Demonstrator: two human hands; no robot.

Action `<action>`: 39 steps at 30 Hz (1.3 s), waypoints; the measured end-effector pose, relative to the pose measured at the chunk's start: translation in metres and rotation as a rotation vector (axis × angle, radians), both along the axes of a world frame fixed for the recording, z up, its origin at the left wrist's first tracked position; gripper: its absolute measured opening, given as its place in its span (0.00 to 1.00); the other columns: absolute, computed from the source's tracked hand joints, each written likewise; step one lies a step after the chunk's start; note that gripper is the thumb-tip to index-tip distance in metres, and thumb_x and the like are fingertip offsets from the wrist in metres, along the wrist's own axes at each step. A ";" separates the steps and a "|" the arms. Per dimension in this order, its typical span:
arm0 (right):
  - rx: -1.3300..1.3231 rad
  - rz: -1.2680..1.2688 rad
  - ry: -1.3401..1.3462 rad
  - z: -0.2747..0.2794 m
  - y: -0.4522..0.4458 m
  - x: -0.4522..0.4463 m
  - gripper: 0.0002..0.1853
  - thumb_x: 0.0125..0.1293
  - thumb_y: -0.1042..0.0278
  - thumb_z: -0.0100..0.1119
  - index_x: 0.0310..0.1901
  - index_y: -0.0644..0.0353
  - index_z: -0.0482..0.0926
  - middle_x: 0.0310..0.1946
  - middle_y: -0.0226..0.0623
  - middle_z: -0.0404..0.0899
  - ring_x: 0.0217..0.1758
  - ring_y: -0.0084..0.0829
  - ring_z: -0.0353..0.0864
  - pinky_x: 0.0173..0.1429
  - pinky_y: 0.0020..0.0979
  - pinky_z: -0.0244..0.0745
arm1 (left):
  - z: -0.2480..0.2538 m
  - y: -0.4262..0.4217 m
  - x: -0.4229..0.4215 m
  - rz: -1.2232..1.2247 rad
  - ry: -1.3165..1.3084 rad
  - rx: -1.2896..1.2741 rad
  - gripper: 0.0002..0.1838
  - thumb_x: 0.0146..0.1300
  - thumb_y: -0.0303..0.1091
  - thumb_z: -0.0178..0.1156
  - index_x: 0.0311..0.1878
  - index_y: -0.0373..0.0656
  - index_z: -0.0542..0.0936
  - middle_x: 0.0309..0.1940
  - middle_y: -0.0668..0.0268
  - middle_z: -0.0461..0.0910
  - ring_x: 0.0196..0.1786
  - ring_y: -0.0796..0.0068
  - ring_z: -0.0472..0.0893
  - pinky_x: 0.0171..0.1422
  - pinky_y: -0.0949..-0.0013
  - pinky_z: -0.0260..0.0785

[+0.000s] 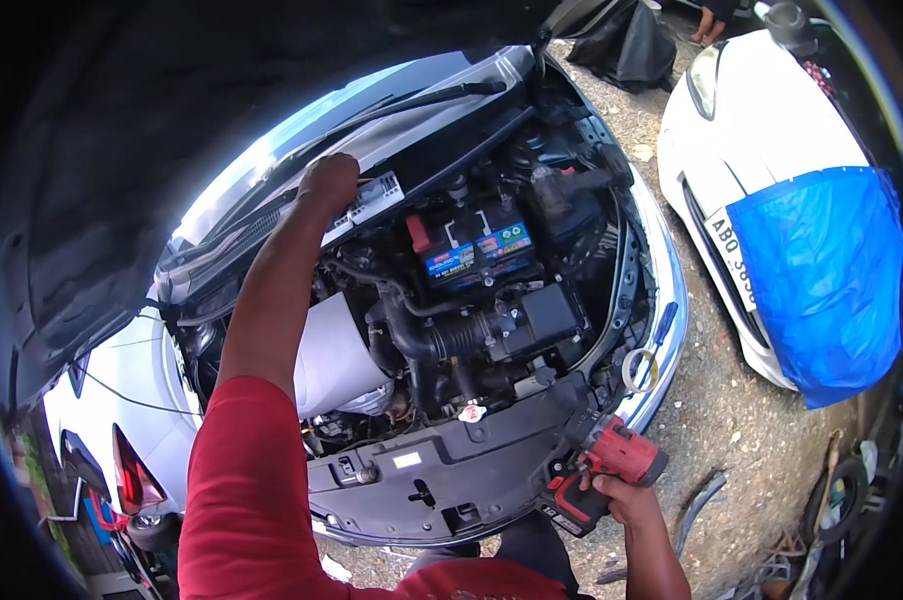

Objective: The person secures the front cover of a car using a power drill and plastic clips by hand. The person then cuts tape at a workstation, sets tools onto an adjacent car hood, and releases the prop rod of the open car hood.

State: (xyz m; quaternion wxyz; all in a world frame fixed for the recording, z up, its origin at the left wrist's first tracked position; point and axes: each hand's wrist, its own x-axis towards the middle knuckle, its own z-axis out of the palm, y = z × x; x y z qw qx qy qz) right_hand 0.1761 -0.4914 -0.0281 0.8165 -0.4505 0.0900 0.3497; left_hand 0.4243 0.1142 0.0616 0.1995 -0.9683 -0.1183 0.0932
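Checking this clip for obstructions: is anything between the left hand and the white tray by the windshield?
Nothing visible: the left hand is right at the white tray, though its fingertips are hidden. The right hand holds the red drill well away from both.

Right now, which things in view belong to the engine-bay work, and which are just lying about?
Likely in use:
red drill, in right hand
pale case, by left hand
engine bay

Likely lying about:
blue sheet
dark strip
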 end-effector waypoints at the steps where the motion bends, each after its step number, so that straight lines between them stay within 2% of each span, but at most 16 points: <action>1: 0.022 0.004 -0.015 0.000 0.005 0.002 0.31 0.57 0.84 0.69 0.64 0.63 0.74 0.52 0.45 0.85 0.43 0.34 0.86 0.50 0.36 0.83 | -0.007 0.013 -0.001 -0.037 -0.028 -0.009 0.12 0.65 0.30 0.61 0.46 0.39 0.89 0.50 0.51 0.88 0.56 0.52 0.87 0.64 0.53 0.79; 4: 0.019 0.036 -0.018 0.006 0.022 0.005 0.32 0.56 0.83 0.70 0.64 0.63 0.73 0.51 0.45 0.85 0.42 0.34 0.86 0.50 0.36 0.83 | -0.003 0.027 -0.013 -0.083 -0.129 -0.031 0.12 0.64 0.32 0.59 0.42 0.39 0.89 0.48 0.51 0.88 0.54 0.52 0.88 0.63 0.52 0.80; 6: 0.016 0.039 -0.021 0.006 0.030 0.002 0.31 0.56 0.83 0.69 0.64 0.63 0.74 0.51 0.45 0.85 0.42 0.34 0.86 0.50 0.36 0.83 | -0.001 0.022 -0.018 -0.089 -0.308 -0.146 0.11 0.62 0.32 0.60 0.40 0.40 0.90 0.49 0.51 0.88 0.52 0.52 0.88 0.62 0.52 0.80; 7: 0.022 0.037 -0.017 0.009 0.034 -0.001 0.30 0.57 0.83 0.69 0.63 0.63 0.74 0.51 0.45 0.85 0.42 0.33 0.86 0.50 0.35 0.82 | 0.009 0.010 -0.032 -0.072 -0.407 -0.314 0.09 0.61 0.33 0.65 0.39 0.41 0.90 0.49 0.50 0.87 0.51 0.53 0.88 0.60 0.53 0.80; 8: 0.015 0.046 -0.010 0.014 0.039 -0.005 0.30 0.57 0.83 0.69 0.63 0.63 0.74 0.51 0.45 0.85 0.42 0.33 0.86 0.50 0.35 0.82 | 0.013 -0.005 -0.046 0.079 -0.521 -0.527 0.08 0.62 0.33 0.69 0.40 0.40 0.89 0.44 0.55 0.89 0.48 0.57 0.89 0.56 0.56 0.81; 10: 0.039 0.065 -0.133 0.028 0.051 -0.006 0.27 0.58 0.83 0.68 0.61 0.63 0.76 0.50 0.42 0.84 0.42 0.31 0.86 0.48 0.33 0.81 | 0.011 -0.037 -0.086 0.298 -0.585 -1.483 0.08 0.65 0.30 0.68 0.45 0.37 0.86 0.38 0.59 0.88 0.45 0.63 0.89 0.52 0.63 0.83; 12: 0.054 0.108 -0.171 0.033 0.062 -0.011 0.26 0.60 0.81 0.68 0.61 0.63 0.77 0.50 0.40 0.84 0.42 0.29 0.85 0.47 0.32 0.80 | 0.017 -0.093 -0.141 0.507 -0.505 -1.970 0.06 0.70 0.26 0.65 0.48 0.40 0.82 0.40 0.64 0.85 0.45 0.71 0.88 0.50 0.69 0.85; 14: 0.062 0.162 -0.206 0.040 0.073 -0.016 0.24 0.61 0.80 0.68 0.60 0.63 0.77 0.49 0.38 0.83 0.42 0.27 0.85 0.46 0.30 0.79 | 0.017 -0.148 -0.197 0.518 -0.452 -2.301 0.06 0.71 0.25 0.64 0.49 0.41 0.80 0.44 0.64 0.84 0.46 0.69 0.89 0.50 0.67 0.86; 18: 0.123 0.233 -0.287 0.061 0.100 -0.029 0.22 0.66 0.73 0.70 0.60 0.63 0.77 0.48 0.34 0.82 0.41 0.23 0.83 0.42 0.26 0.74 | 0.010 -0.210 -0.271 0.732 -0.501 -2.640 0.06 0.74 0.27 0.62 0.50 0.44 0.80 0.45 0.62 0.85 0.45 0.68 0.88 0.51 0.64 0.87; 23: 0.074 0.350 -0.386 0.064 0.119 -0.044 0.21 0.67 0.69 0.68 0.60 0.64 0.76 0.46 0.34 0.81 0.40 0.23 0.82 0.44 0.27 0.75 | 0.028 -0.226 -0.325 0.761 -0.766 -2.681 0.04 0.79 0.33 0.59 0.50 0.45 0.79 0.44 0.63 0.84 0.60 0.53 0.87 0.58 0.58 0.86; 28: -0.152 0.507 -0.629 0.082 0.139 -0.065 0.19 0.70 0.66 0.65 0.58 0.65 0.76 0.45 0.37 0.81 0.43 0.26 0.82 0.45 0.30 0.76 | 0.036 -0.218 -0.370 0.869 -1.015 -2.770 0.04 0.80 0.32 0.56 0.51 0.44 0.77 0.43 0.64 0.82 0.59 0.50 0.88 0.63 0.54 0.83; 29: -0.233 0.548 -0.805 0.085 0.144 -0.067 0.18 0.70 0.67 0.64 0.58 0.65 0.76 0.45 0.38 0.81 0.44 0.28 0.83 0.47 0.31 0.78 | 0.036 -0.215 -0.379 0.895 -1.055 -2.791 0.04 0.80 0.32 0.54 0.50 0.44 0.76 0.42 0.64 0.81 0.58 0.50 0.88 0.63 0.53 0.83; 32: -0.395 0.719 -1.046 0.099 0.163 -0.086 0.21 0.68 0.72 0.67 0.59 0.64 0.73 0.48 0.40 0.79 0.46 0.32 0.83 0.52 0.35 0.80 | 0.035 -0.210 -0.410 0.989 -1.212 -2.782 0.03 0.81 0.31 0.51 0.49 0.44 0.73 0.41 0.65 0.80 0.55 0.52 0.89 0.63 0.52 0.83; 34: -0.446 0.565 -0.943 0.100 0.179 -0.113 0.25 0.65 0.75 0.71 0.61 0.62 0.71 0.51 0.40 0.78 0.46 0.31 0.82 0.53 0.34 0.81 | 0.035 -0.208 -0.436 1.077 -1.338 -2.834 0.04 0.81 0.32 0.51 0.49 0.45 0.72 0.41 0.65 0.79 0.54 0.53 0.89 0.62 0.51 0.83; 36: -0.556 0.614 -1.368 0.092 0.181 -0.132 0.28 0.63 0.75 0.74 0.62 0.60 0.71 0.51 0.39 0.78 0.48 0.29 0.82 0.51 0.31 0.82 | 0.024 -0.209 -0.462 1.199 -1.460 -2.831 0.04 0.81 0.33 0.49 0.49 0.44 0.71 0.39 0.65 0.79 0.50 0.54 0.90 0.58 0.50 0.85; 39: -0.489 0.626 -0.542 0.087 0.179 -0.158 0.33 0.62 0.71 0.72 0.66 0.66 0.69 0.52 0.44 0.77 0.52 0.34 0.80 0.59 0.37 0.77 | 0.007 -0.216 -0.494 1.330 -1.559 -2.753 0.04 0.81 0.32 0.48 0.50 0.44 0.70 0.38 0.65 0.78 0.47 0.56 0.90 0.57 0.51 0.85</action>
